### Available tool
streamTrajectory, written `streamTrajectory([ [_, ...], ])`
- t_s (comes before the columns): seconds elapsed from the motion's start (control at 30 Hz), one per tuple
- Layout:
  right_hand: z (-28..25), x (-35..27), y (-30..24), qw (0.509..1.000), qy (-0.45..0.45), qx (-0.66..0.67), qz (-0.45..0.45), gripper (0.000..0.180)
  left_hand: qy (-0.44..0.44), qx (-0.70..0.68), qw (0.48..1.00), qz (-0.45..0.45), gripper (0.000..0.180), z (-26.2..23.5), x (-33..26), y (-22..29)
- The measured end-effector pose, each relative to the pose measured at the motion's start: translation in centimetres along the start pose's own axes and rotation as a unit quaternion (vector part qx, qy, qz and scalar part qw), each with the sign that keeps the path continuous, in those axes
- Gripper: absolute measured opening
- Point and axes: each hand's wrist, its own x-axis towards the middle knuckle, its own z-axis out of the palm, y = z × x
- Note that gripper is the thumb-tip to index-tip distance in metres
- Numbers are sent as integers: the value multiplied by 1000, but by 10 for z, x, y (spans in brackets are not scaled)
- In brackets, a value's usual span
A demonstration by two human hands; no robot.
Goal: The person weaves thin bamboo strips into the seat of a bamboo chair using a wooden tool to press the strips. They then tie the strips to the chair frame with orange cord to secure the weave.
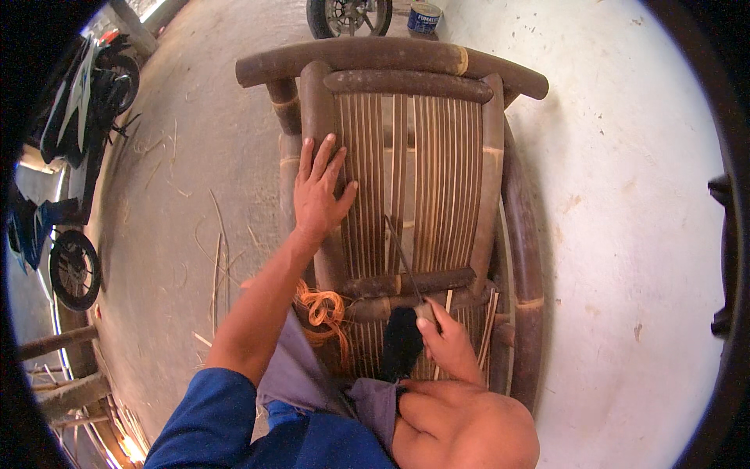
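Hands: left hand [319, 195] open, flat on bamboo chair [406, 180] slats; right hand [447, 338] grips knife [406, 262]; slats mostly fitted, binding seemingly left

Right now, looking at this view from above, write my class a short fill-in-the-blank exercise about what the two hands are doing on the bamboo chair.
1. The left hand lies flat with spread fingers on the slatted back of the brown bamboo chair, near its ____ edge.
2. The right hand grips a thin dark ____ that points up across the slats.
3. A coil of ____ cord lies beside the chair.

Missing words: left; blade; orange
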Motion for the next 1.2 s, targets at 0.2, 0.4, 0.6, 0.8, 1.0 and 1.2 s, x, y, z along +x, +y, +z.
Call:
streamTrajectory([
  [0.2, -6, -72, 84, 978, 120, -168, 42, 54, -31, 17, 999, -25, 68, 1, -18, 12],
  [0.4, 21, -101, 150, 957, 146, -199, 154, 47, -48, 33, 998, 3, 64, 0, -34, 49],
  [0.6, 28, -64, 140, 957, 221, -170, 75, 41, -173, -46, 984, -25, 43, 1, -43, 78],
  [0.8, 33, 57, 59, 940, 249, -152, -175, 35, -269, -97, 946, -156, 41, 1, -66, 102],
  [1.0, 46, 150, 21, 953, 177, -154, -189, 32, -260, -114, 938, -196, 45, 7, -90, 109],
  [1.2, 43, 169, 27, 979, 124, -26, -161, 39, -247, -141, 952, -112, 50, 7, -82, 104],
])
